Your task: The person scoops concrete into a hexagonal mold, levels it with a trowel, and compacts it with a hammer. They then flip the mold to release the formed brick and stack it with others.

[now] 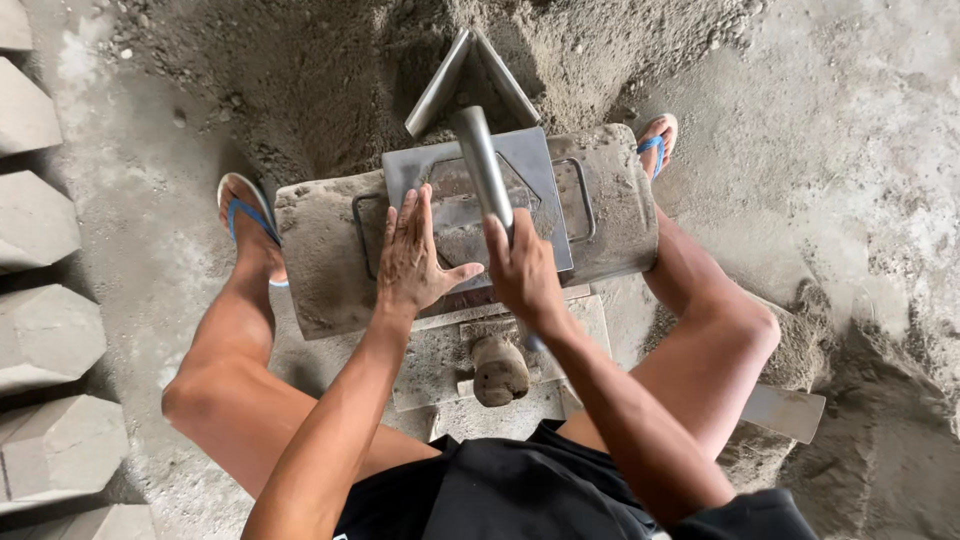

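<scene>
- Two hands at frame centre: left hand (pixel 418 255) spread flat on the metal mould (pixel 478 205).
- Right hand (pixel 522 272) closed around the steel lever (pixel 483 165).
- Mould packed with grey mix.
- Cast blocks (pixel 40 340) at left edge.

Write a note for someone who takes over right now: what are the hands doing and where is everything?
Left hand: flat, palm down on the metal press plate.
Right hand: closed around the steel lever handle.
The mould sits between the knees, crusted with grey mix; sand heap lies behind it.
Done: finished hexagonal blocks lined up at the left.
Left: whatever is under the plate is hidden, so check it.
</scene>
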